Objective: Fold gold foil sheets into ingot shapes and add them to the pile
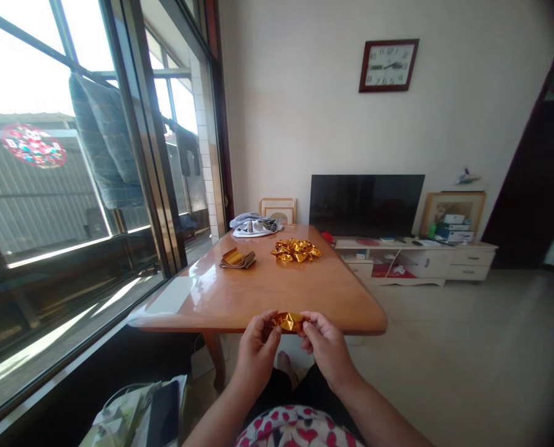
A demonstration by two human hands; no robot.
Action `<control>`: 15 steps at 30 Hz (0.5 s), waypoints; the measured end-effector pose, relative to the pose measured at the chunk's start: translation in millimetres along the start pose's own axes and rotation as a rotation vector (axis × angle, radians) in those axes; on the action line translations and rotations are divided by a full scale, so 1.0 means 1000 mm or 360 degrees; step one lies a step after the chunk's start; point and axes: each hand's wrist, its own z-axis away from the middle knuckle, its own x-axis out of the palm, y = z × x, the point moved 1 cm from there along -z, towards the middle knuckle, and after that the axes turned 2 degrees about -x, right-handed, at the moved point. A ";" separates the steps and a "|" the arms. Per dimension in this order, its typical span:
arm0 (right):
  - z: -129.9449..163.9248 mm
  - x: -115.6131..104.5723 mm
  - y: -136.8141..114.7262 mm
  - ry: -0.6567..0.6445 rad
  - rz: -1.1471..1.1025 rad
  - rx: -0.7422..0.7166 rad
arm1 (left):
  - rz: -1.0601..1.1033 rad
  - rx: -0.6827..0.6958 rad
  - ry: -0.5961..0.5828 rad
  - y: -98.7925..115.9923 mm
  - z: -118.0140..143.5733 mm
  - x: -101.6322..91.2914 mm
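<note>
- The left hand (257, 344) and right hand (326, 344) pinch one folded gold foil piece (288, 321) between them, fingertips closed on its two ends, just off the near edge of the wooden table (267, 288)
- Judging by the creases, the piece is mid-fold; a good fold calls for thumbs pressing flat and even along the crease, since thin foil likely tears if tugged
- Holding it low over the table edge keeps it steady
- Farther back on the table lie a heap of finished gold pieces (296, 250) and, left of that, a stack of flat gold sheets (237, 258)
- Behind them, at the table's far end, sits a bundle of cloth (255, 226)
</note>
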 end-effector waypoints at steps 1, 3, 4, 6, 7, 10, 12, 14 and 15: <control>0.000 0.000 0.000 -0.0015 0.0017 -0.0004 | -0.0020 0.0002 0.0027 0.000 0.000 -0.001; 0.000 0.000 0.000 -0.0052 0.0057 -0.0026 | -0.0023 -0.0018 0.0060 0.000 -0.001 -0.002; 0.001 0.000 -0.001 -0.0065 0.0079 -0.0043 | -0.0007 -0.0038 0.0068 0.001 -0.001 -0.002; 0.001 0.000 -0.001 -0.0082 0.0117 -0.0082 | 0.0031 -0.0081 0.0085 0.003 -0.002 -0.002; 0.001 0.000 -0.001 -0.0088 0.0131 -0.0102 | 0.0045 -0.0101 0.0092 0.005 -0.002 -0.001; 0.001 -0.001 0.000 -0.0108 0.0166 -0.0146 | 0.0100 -0.0178 0.0073 0.010 -0.002 0.001; 0.000 -0.001 0.002 -0.0107 0.0203 -0.0174 | 0.0127 -0.0229 0.0054 0.014 -0.002 0.002; -0.001 -0.002 0.005 -0.0096 0.0244 -0.0212 | 0.0120 -0.0242 0.0046 0.019 0.000 0.004; -0.002 -0.002 0.006 -0.0092 0.0258 -0.0232 | 0.0109 -0.0237 0.0044 0.021 0.000 0.005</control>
